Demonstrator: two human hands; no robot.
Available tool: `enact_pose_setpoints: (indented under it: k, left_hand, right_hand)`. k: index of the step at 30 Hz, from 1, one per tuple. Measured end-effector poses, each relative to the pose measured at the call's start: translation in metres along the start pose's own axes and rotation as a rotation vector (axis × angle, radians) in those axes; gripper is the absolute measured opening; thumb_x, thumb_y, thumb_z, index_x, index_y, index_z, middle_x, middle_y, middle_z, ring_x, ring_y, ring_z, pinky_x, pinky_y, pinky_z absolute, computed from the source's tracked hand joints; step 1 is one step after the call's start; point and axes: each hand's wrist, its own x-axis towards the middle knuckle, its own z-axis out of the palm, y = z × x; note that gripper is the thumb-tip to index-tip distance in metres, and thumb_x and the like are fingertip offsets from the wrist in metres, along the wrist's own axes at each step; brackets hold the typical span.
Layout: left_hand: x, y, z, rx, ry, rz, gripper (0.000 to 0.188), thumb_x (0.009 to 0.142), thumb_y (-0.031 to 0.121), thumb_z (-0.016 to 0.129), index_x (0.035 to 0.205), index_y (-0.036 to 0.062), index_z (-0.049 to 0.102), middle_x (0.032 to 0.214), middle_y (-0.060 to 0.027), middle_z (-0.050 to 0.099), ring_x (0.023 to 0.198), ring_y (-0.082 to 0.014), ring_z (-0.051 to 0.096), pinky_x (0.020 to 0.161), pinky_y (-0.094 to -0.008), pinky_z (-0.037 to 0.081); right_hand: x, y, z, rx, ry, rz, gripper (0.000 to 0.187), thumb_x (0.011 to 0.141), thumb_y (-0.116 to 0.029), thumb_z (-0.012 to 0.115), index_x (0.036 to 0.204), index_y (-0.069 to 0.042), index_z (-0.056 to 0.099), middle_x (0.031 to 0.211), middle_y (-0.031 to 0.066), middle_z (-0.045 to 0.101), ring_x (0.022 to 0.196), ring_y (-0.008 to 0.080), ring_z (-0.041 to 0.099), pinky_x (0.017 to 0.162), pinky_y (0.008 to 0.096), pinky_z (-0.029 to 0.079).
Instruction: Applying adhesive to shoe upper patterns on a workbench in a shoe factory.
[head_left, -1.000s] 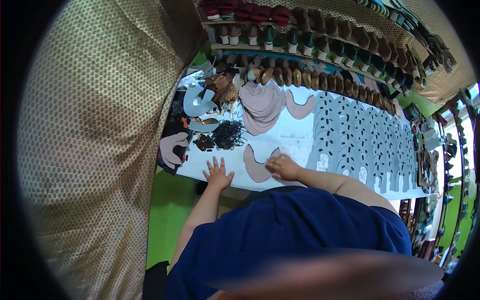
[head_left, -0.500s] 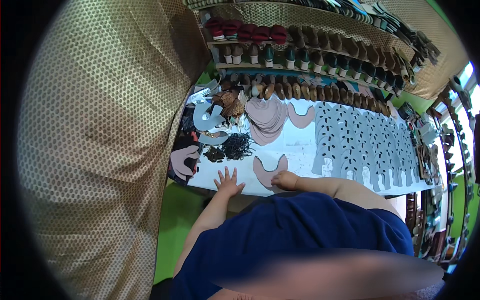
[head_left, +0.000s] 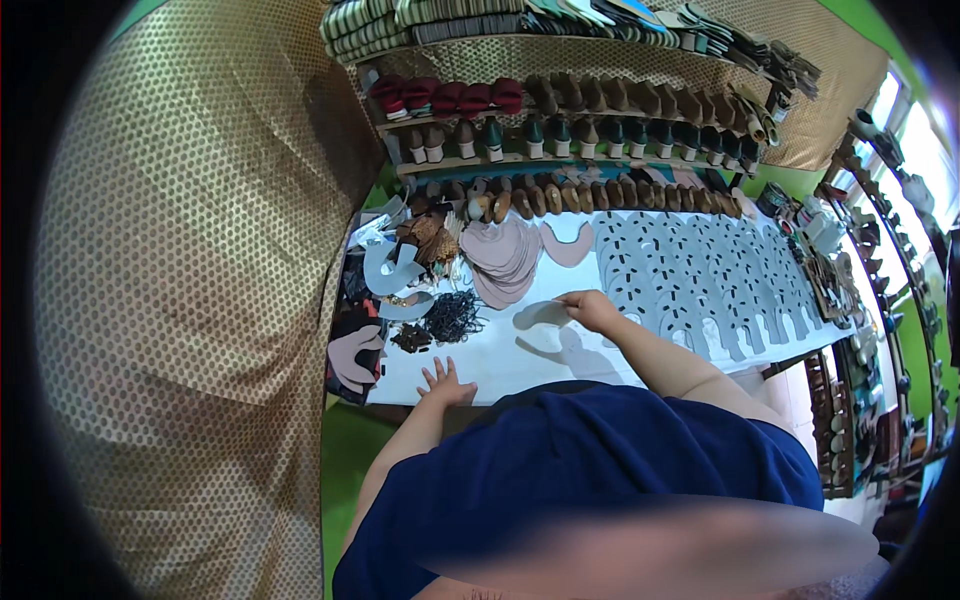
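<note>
My right hand (head_left: 594, 311) pinches the edge of a curved shoe upper piece (head_left: 541, 315), which is tilted above the table with its greyish side showing. A shadow falls on the white tabletop (head_left: 500, 372) below it. Near the front edge, my left hand (head_left: 448, 386) rests on the table with its fingers spread and nothing in them. Beyond the held piece lie a fanned stack of pinkish upper pieces (head_left: 499, 262) and one separate U-shaped piece (head_left: 567, 244). A tangle of thin black strips (head_left: 453, 316) and a small pile of dark bits (head_left: 410, 338) are beyond my left hand.
Rows of grey curved pieces with black tabs (head_left: 700, 275) cover the right of the table. Mauve pieces (head_left: 352, 357) lie at the left corner, by a patterned curtain (head_left: 200, 300). Shoe lasts (head_left: 600, 196) line the back, below shelves (head_left: 590, 160) of shoes.
My right hand has lifted the curved upper piece off the table and carried it away from me, tilting it. My left hand stays spread on the table. The view has shifted somewhat.
</note>
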Motion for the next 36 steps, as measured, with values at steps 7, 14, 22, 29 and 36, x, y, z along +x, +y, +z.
enact_pose_setpoints:
  k: [7,14,22,29,36]
  left_hand:
    - [0.001,0.047,-0.005,-0.116,0.011,-0.182,0.121,0.074,0.071,0.063,0.157,0.0216,-0.011,0.161,-0.0157,-0.024,0.146,-0.047,-0.02,0.112,-0.07,0.004]
    - [0.008,0.075,-0.001,-0.224,0.005,-0.312,0.133,0.067,0.073,0.07,0.156,0.0227,-0.015,0.159,-0.0173,-0.027,0.145,-0.0478,-0.02,0.111,-0.071,0.005]
    - [-0.007,0.083,0.003,-0.214,0.074,-0.339,0.147,0.056,0.067,0.083,0.155,0.023,-0.017,0.16,-0.0155,-0.027,0.144,-0.0463,-0.024,0.109,-0.0737,0.0]
    - [-0.007,0.097,-0.007,-0.193,0.06,-0.389,0.145,0.058,0.062,0.084,0.155,0.0234,-0.017,0.161,-0.0147,-0.025,0.146,-0.0455,-0.021,0.113,-0.0685,0.003]
    - [-0.001,0.1,-0.015,-0.163,0.014,-0.412,0.144,0.061,0.06,0.084,0.155,0.0223,-0.018,0.161,-0.0153,-0.024,0.146,-0.0467,-0.019,0.113,-0.0693,0.004]
  right_hand:
    - [0.023,0.038,-0.056,-0.029,0.055,0.133,0.033,0.085,-0.017,0.059,0.116,-0.014,0.071,0.104,0.0135,0.072,0.092,0.0294,0.069,0.085,0.0373,0.053]
    - [0.079,0.111,-0.105,-0.155,0.165,0.175,0.032,0.083,-0.021,0.058,0.111,-0.013,0.073,0.098,0.0165,0.071,0.088,0.0337,0.068,0.082,0.0406,0.053]
    - [0.169,0.115,-0.131,-0.205,0.392,0.163,0.028,0.088,-0.019,0.057,0.11,-0.016,0.073,0.101,0.0177,0.07,0.091,0.0374,0.066,0.081,0.0437,0.053]
    - [0.193,0.182,-0.026,-0.201,0.232,-0.138,0.027,0.088,-0.012,0.058,0.112,-0.012,0.071,0.112,0.014,0.069,0.103,0.0333,0.065,0.09,0.0406,0.051]
    - [0.16,0.207,0.021,-0.31,0.185,-0.314,0.034,0.08,-0.009,0.064,0.114,-0.012,0.068,0.122,0.0145,0.064,0.119,0.0368,0.057,0.103,0.0465,0.044]
